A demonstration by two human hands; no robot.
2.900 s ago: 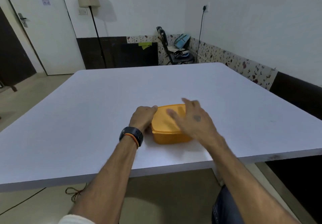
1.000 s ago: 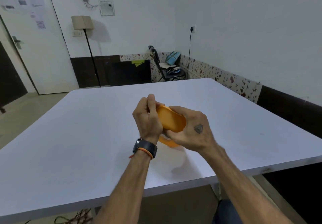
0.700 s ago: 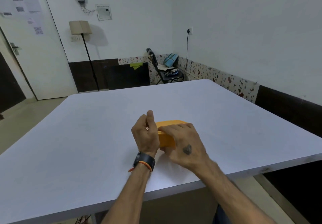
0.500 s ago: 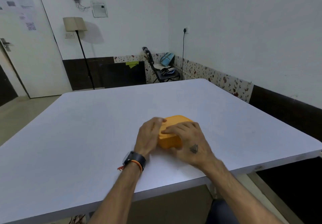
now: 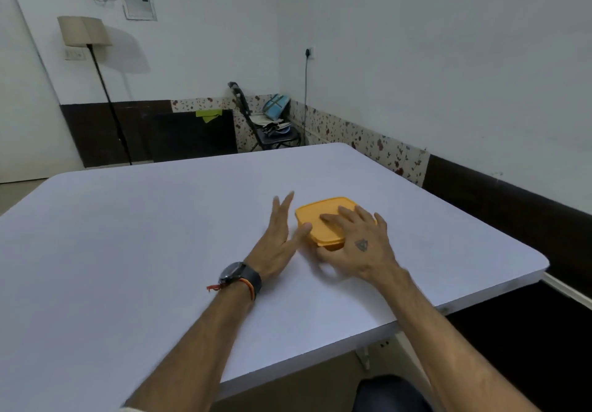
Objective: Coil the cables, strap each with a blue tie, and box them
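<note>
An orange plastic box (image 5: 315, 219) with its lid on lies flat on the white table (image 5: 160, 235), right of centre. My right hand (image 5: 355, 245) rests spread over the lid's near right part, fingers apart. My left hand (image 5: 280, 238) is open just left of the box, fingers straight, thumb touching the box's left side. No cables or blue ties are visible; whatever is inside the box is hidden.
The table's near edge (image 5: 320, 350) and rounded right corner lie close to my arms. A floor lamp (image 5: 86, 32), a dark panel and a chair (image 5: 269, 123) with bags stand against the far wall. A cord hangs from a wall socket (image 5: 308, 53).
The box was held up and tilted in both hands, then set flat on the table. My left hand has let go and opened; my right hand now lies flat on the lid.
</note>
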